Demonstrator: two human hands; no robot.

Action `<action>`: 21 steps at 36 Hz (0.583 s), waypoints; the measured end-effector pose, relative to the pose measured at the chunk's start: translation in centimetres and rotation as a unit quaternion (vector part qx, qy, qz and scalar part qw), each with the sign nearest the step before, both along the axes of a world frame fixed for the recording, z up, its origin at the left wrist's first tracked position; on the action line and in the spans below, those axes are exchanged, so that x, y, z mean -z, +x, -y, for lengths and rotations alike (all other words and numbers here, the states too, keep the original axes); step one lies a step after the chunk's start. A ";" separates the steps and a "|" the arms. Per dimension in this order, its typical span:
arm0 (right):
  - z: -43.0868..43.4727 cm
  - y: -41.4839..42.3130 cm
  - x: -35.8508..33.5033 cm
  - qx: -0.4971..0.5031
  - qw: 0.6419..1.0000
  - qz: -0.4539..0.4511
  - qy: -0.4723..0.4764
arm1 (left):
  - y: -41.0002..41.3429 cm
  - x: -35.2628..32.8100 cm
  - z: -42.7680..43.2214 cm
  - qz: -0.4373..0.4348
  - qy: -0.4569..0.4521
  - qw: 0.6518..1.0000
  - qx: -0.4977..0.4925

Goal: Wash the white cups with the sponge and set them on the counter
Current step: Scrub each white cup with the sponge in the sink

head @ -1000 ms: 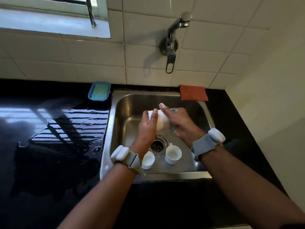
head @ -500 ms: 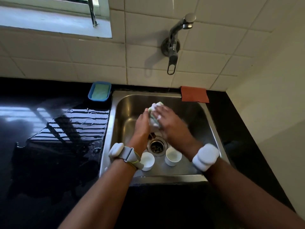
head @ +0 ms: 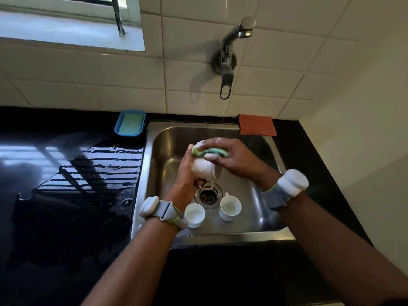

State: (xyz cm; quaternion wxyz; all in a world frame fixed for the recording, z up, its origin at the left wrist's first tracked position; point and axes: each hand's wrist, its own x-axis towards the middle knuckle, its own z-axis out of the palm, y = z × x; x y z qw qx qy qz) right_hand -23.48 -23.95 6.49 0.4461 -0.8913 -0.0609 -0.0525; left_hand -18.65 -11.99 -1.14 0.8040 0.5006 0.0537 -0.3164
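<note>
Cups: three white; two cups (head: 195, 215) (head: 229, 208) upright on the sink (head: 260, 219) floor at 6 o'clock of the drain; third cup (head: 202, 167) gripped by left hand (head: 185, 175) fingers
Sponge: one sponge (head: 209, 151); right hand (head: 231, 155) fingers clamp it onto the cup at 12 o'clock
Risk: soapy cup may slip, striking those below
Counter: no cups on the counter (head: 66, 195) yet

White cup (head: 203, 167) held over sink centre, tilted, soapy, handle toward the near side. Green sponge (head: 210, 151) pressed on its far upper side. Two more white cups upright on sink floor, near side: left cup (head: 194, 215), right cup (head: 229, 207), apart.
</note>
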 end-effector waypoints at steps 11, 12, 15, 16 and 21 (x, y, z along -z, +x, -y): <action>0.7 0.5 2.0 0.130 0.991 0.012 -0.025 | 0.5 -0.3 -0.5 -0.016 -0.034 0.996 0.078; 0.5 0.5 2.1 0.137 0.989 0.021 -0.051 | 0.6 -0.4 -0.6 0.007 0.002 0.997 0.078; -0.1 0.3 2.6 0.133 0.983 0.034 -0.118 | 0.8 -0.8 -0.8 0.080 0.076 0.989 0.095; -0.4 0.3 2.7 0.134 0.981 0.034 -0.138 | 0.8 -1.0 -0.9 0.106 0.095 0.984 0.106; -1.1 0.4 2.5 0.163 0.981 0.019 -0.107 | 0.5 -1.7 -0.7 0.205 0.127 0.966 0.092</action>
